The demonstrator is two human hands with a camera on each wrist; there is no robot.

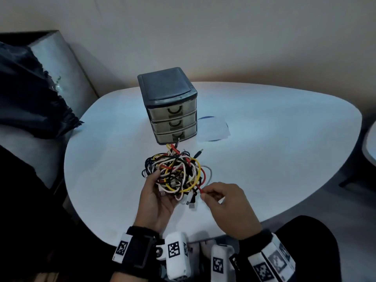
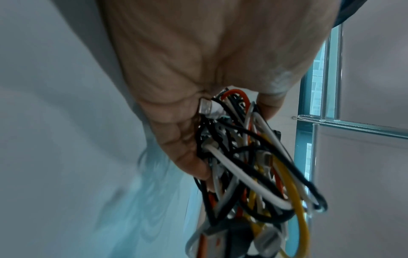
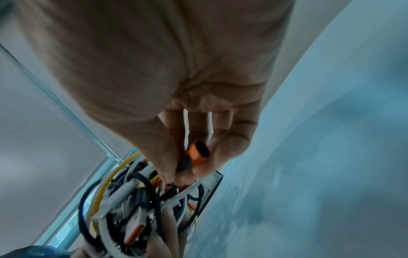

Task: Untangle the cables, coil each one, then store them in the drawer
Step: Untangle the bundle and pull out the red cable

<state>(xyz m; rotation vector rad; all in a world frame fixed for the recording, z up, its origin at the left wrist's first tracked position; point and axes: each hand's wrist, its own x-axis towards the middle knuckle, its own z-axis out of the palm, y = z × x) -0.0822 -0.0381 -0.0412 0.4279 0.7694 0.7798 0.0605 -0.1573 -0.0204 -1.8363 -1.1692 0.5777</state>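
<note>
- A dark crumpled fabric bundle [image 1: 30, 94] lies on a grey upholstered seat [image 1: 59, 64] at the far left, beside the table; its left part is cut off by the picture edge.
- The white rounded tabletop [image 1: 274, 159] carries everything else; its near edge is hidden behind the wrists.
- A small plastic cabinet with a dark grey top and 3 translucent drawers [image 1: 169, 106] stands upright towards the back of the table. All 3 drawers are pushed in; through the cloudy fronts nothing inside can be made out.
- The left hand [image 1: 156, 200] is palm-up under a tangled ball of black, white, yellow and red-orange cables [image 1: 175, 174], thumb and fingers curled round its near side. The ball sits just in front of the cabinet, and whether it touches the table is hard to tell.
- In the left wrist view the fingers [image 2: 183, 153] press into the strands, and a silver USB plug [image 2: 206, 107] lies against the palm.
- How many cables there are cannot be counted, since the strands cross and hide one another.
- A white paper sheet over a blue disc [image 1: 213, 129] lies flat just right of the cabinet; most of the disc is covered.
- The right hand [image 1: 227, 206], just right of the ball, pinches the red-orange cable end [image 3: 197, 153] between thumb and fingertips, the plug's dark opening facing the wrist camera.
</note>
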